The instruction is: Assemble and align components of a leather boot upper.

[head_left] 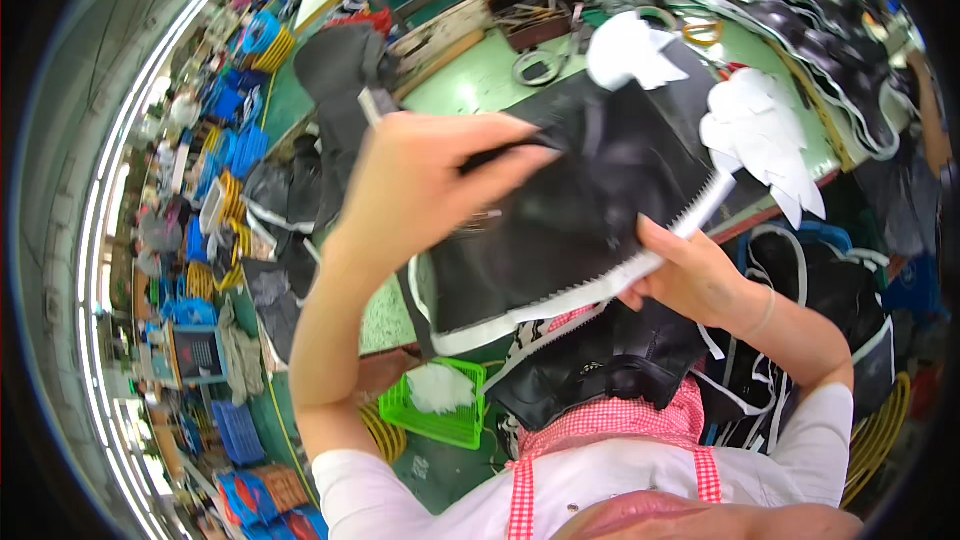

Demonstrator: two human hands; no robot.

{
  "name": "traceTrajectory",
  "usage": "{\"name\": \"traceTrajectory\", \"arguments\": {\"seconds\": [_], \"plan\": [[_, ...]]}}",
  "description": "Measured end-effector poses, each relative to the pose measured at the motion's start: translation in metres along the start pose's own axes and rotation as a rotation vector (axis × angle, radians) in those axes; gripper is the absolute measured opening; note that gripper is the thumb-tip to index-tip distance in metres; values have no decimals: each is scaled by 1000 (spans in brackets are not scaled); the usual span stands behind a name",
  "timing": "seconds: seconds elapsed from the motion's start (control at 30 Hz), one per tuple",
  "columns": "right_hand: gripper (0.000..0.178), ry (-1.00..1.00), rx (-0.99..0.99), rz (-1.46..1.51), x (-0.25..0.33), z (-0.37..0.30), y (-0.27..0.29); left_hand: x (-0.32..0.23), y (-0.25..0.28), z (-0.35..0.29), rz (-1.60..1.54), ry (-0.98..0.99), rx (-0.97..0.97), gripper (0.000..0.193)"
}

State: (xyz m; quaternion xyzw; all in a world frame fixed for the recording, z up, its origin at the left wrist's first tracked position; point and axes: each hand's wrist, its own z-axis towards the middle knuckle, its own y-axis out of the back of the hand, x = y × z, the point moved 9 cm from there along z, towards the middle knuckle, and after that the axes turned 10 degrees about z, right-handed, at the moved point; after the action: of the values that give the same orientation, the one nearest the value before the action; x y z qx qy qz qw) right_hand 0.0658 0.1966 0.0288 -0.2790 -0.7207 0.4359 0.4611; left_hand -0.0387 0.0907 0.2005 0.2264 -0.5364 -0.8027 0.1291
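Observation:
A black, glossy, leather-like panel [500,265] with a white border, finely toothed along its edge, is spread in front of me at a tilt. My right hand [685,275] pinches its white border on the right, thumb on top and fingers underneath. Over the panel's upper left, my left hand [430,175] is slightly blurred, with thumb and forefinger drawn together at the black surface. What lies between those fingertips is hard to make out. A pale, narrow stick-like end [372,108] shows just behind that hand. More black pieces [610,360] with white edging lie across my lap.
White cut pieces [765,135] and a white bundle [630,50] lie on the green table [460,80]. Beyond are a tool box [530,15] and a tape roll [538,68]. A green basket [435,430] stands below; black pieces [800,30] are heaped at far right.

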Motion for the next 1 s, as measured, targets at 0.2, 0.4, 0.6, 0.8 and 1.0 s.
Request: {"name": "traceTrajectory", "arguments": {"seconds": [0.2,0.4,0.6,0.8,1.0], "plan": [[38,-677,89,-643,-39,-39,39,30,-151,3,13,-185,41,20],[11,98,-156,-1189,35,-6,24,158,-65,-22,174,145,-515,18],[17,554,85,-1430,53,38,-49,428,-6,-192,343,1103,-543,87],[52,630,151,-1831,35,142,-38,471,-51,-180,-151,1274,-203,108],[43,331,51,-1606,60,124,-9,395,-31,-124,-930,1068,-274,67]]}}
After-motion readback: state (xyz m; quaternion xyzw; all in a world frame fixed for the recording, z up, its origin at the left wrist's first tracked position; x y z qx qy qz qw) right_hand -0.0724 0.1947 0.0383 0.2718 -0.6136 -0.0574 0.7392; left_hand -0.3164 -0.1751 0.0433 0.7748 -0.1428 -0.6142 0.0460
